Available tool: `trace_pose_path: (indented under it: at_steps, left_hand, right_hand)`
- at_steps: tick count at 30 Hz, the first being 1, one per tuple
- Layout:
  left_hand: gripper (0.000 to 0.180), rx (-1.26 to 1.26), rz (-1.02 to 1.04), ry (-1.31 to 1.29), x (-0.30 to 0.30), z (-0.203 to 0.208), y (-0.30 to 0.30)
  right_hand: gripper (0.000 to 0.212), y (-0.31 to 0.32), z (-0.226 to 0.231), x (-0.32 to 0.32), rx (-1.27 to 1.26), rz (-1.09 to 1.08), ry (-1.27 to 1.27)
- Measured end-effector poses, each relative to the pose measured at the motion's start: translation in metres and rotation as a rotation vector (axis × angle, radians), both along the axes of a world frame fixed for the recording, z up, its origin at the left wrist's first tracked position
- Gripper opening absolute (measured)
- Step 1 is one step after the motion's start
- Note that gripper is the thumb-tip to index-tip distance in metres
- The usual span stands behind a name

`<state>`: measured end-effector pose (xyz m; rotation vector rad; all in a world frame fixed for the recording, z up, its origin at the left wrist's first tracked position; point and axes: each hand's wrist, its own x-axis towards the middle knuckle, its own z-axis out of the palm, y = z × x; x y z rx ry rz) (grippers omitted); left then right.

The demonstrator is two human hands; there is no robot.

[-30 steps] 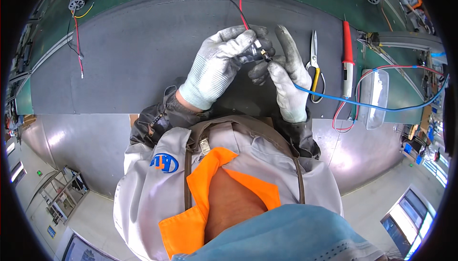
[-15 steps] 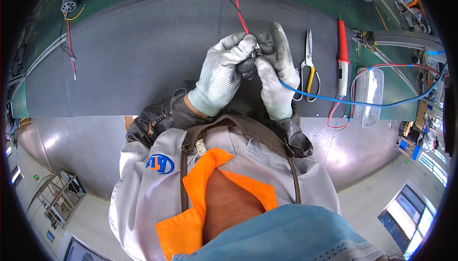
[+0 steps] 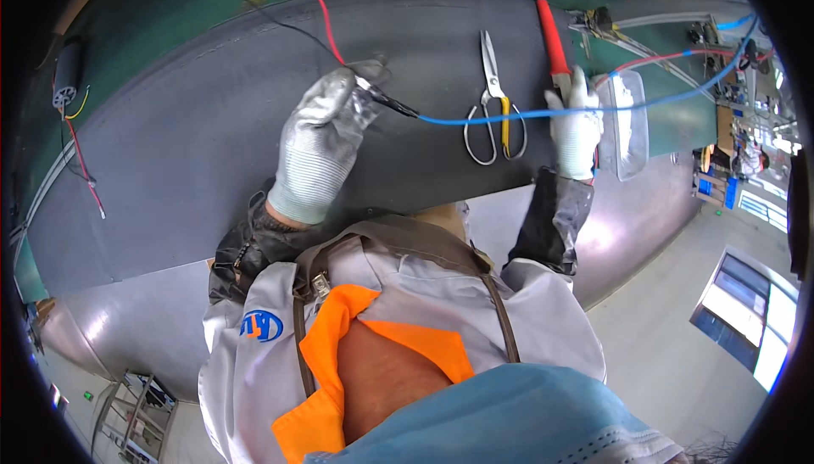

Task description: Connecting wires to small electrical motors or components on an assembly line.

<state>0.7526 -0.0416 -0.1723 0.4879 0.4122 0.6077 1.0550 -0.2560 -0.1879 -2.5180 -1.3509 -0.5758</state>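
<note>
My left hand (image 3: 318, 137), in a grey-white glove, is closed on a black-sleeved clip (image 3: 392, 103) at the end of a blue wire (image 3: 526, 114). A shiny piece lies at its fingertips, where a red wire (image 3: 320, 10) and a thin black wire (image 3: 292, 27) run in. How these join is partly hidden by the fingers. Farther right, my gloved right hand (image 3: 575, 129) lies over the pale handle of a red test probe (image 3: 553, 40). Thumb and fingers are apart on either side of that handle. The blue wire passes across this hand.
Scissors (image 3: 492, 82) with one yellow-covered handle lie between my hands. A clear plastic tray (image 3: 627, 129) is right of the probe. At far left stands a grey cylindrical motor (image 3: 68, 74) with loose leads. The dark mat (image 3: 195, 142) covers the bench.
My right hand has let go of the wires and moved right to the probe. My left hand has shifted left with the clip. The whole view has turned slightly right.
</note>
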Motion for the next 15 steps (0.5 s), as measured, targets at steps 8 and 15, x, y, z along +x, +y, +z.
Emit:
trace_pose_path:
  at_steps: [8, 15]
  left_hand:
    - [0.026, -0.063, 0.008, -0.109, -0.004, -0.006, -0.012]
    - [0.03, 0.036, 0.052, -0.115, -0.015, 0.003, -0.011]
  right_hand:
    - [0.054, 0.078, -0.015, 0.012, 0.349, 0.247, 0.916]
    - [0.048, 0.22, 0.034, -0.014, -0.019, 0.513, 1.291]
